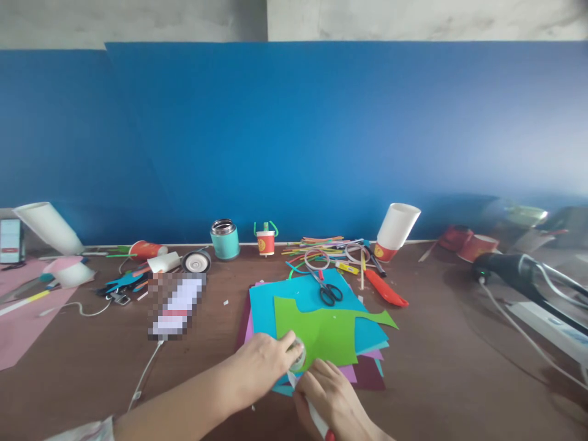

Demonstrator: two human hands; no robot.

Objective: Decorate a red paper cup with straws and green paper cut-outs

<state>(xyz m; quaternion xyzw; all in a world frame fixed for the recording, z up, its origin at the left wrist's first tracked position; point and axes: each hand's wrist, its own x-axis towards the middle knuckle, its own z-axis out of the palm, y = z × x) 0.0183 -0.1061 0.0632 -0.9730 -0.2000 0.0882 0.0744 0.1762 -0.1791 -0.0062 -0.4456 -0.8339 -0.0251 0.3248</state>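
Observation:
My left hand (260, 362) is closed on a small roll of clear tape (299, 355) above the green paper. Close beside it, my right hand (333, 395) is closed on a narrow white piece with a red end (316, 418); its kind is unclear, and my fingers hide part of it. Beneath both hands lies a stack of coloured sheets, with a cut green sheet (321, 331) over a blue sheet (264, 303). Black-handled scissors (331, 294) rest on the blue sheet, blades pointing away from me.
Behind the stack are coloured sticks (312, 245), a glue stick (348, 268), a red-handled tool (386, 289) and a tilted paper cup (399, 228). A small cup figure (265, 242) and a teal jar (225, 240) stand by the blue partition. A phone (178, 306) lies left, its cable trailing forward.

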